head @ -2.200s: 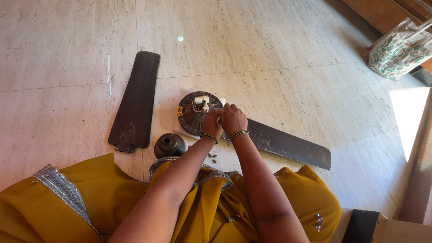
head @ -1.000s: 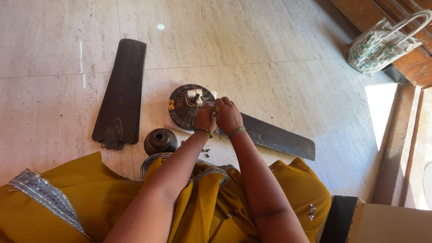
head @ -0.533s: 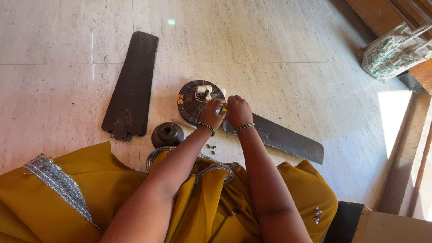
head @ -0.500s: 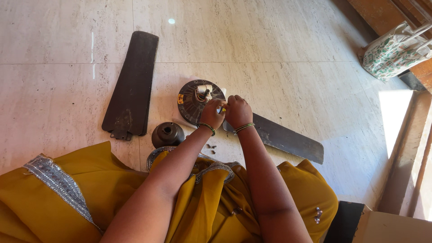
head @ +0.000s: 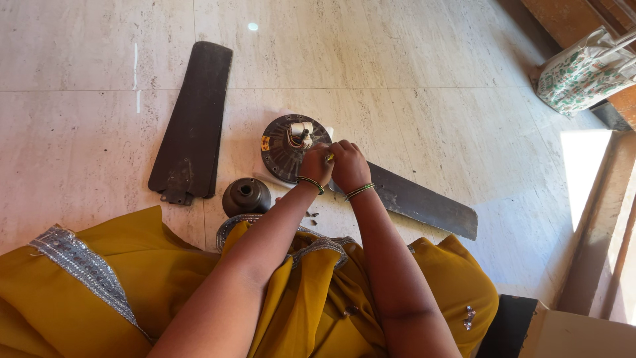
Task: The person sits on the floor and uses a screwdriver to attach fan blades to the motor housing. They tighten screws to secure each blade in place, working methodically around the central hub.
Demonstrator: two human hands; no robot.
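A round dark fan motor [head: 285, 147] lies on the pale stone floor, white and coloured wires showing on top. One dark fan blade [head: 417, 202] still joins it and runs off to the right. My left hand [head: 315, 164] and my right hand [head: 349, 166] are pressed together at the motor's right edge, fingers closed around a small yellow-handled tool [head: 328, 158], most of it hidden. Both wrists wear thin bangles. Small loose screws [head: 311, 217] lie just below my hands.
A detached dark blade [head: 193, 122] lies to the left, a dark bell-shaped cover [head: 246, 196] beside it. My yellow garment [head: 132, 292] fills the near floor. A patterned bag [head: 583, 69] leans at the upper right; a box [head: 570, 331] sits at the lower right.
The view has shifted a little from frame to frame. My hands have stayed clasped at the motor's right edge, with only slight wrist movement.
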